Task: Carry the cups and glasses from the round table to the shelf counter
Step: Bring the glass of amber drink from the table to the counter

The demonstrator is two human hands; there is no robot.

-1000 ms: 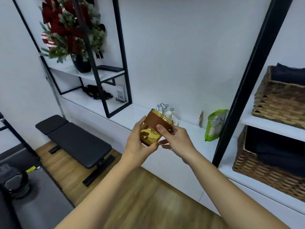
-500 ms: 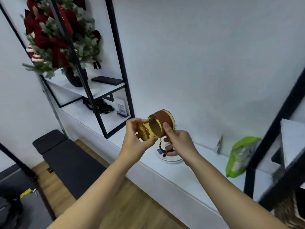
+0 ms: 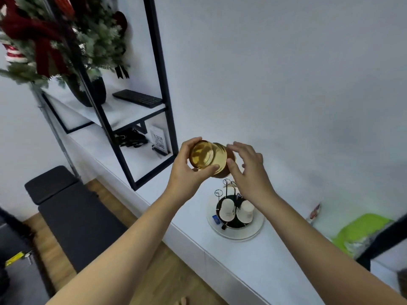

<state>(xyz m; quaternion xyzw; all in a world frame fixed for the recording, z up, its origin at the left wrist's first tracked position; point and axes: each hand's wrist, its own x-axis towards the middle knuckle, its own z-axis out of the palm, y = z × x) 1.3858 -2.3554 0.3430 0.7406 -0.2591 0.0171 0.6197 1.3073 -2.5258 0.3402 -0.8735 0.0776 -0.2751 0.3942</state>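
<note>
Above the white counter (image 3: 259,256), at 11 o'clock from the cup rack (image 3: 234,211), the amber glass (image 3: 208,156) is held tipped sideways, probably for inverting onto a prong, clasped by the left hand (image 3: 187,172), while the right hand (image 3: 248,170) is spread loosely open beside it.

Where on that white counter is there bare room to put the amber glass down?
The counter is bare between the black shelf frame and the round tray, and between the tray and the green bag. The tray is crowded with two white cups on a wire rack.
</note>
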